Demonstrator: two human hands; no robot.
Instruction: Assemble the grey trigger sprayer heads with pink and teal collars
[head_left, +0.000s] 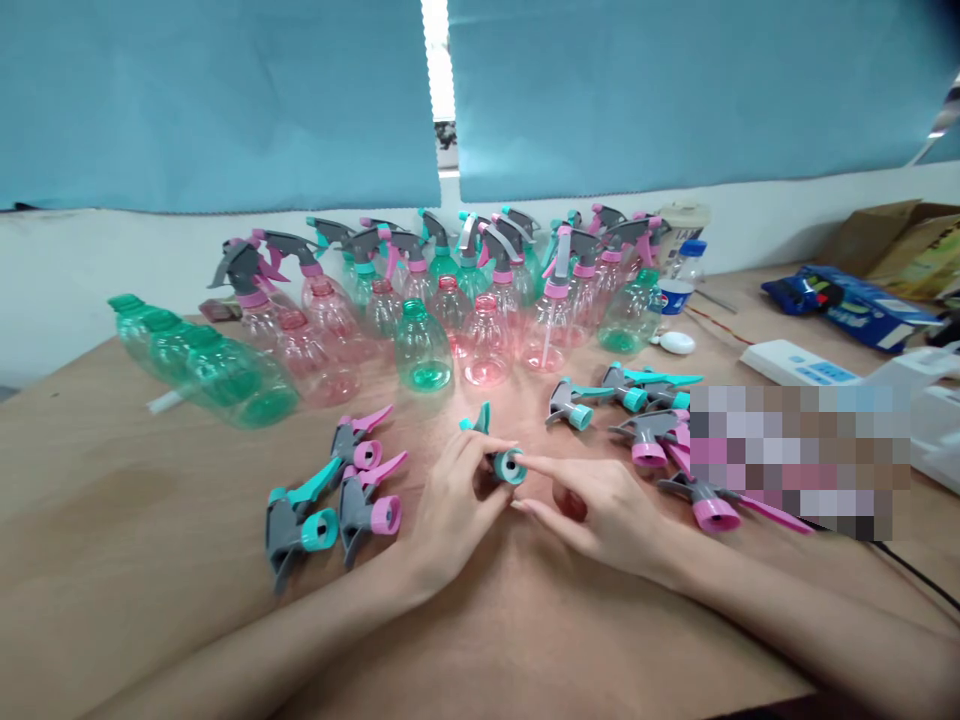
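Note:
My left hand (463, 495) is closed around a grey and teal trigger spray head (511, 465), its round collar facing me and its teal trigger sticking up behind my fingers. With its index fingertip at the collar's rim, my right hand (600, 505) keeps thumb and index finger apart and grips nothing. Left of my hands lie a teal-collared spray head (292, 530) and two pink-collared ones, among them a nearer pink-collared spray head (367, 515). To the right lie several more, including a teal-collared spray head (570, 405) and a pink-collared spray head (709, 500).
Behind my hands stand clear green and pink bottles, such as a green bottle (424, 350) and a pink bottle (486, 345); many carry spray heads. Green bottles (240, 375) lean at left. A drink bottle (681, 285), blue package (855, 305) and power strip (799, 365) are at right.

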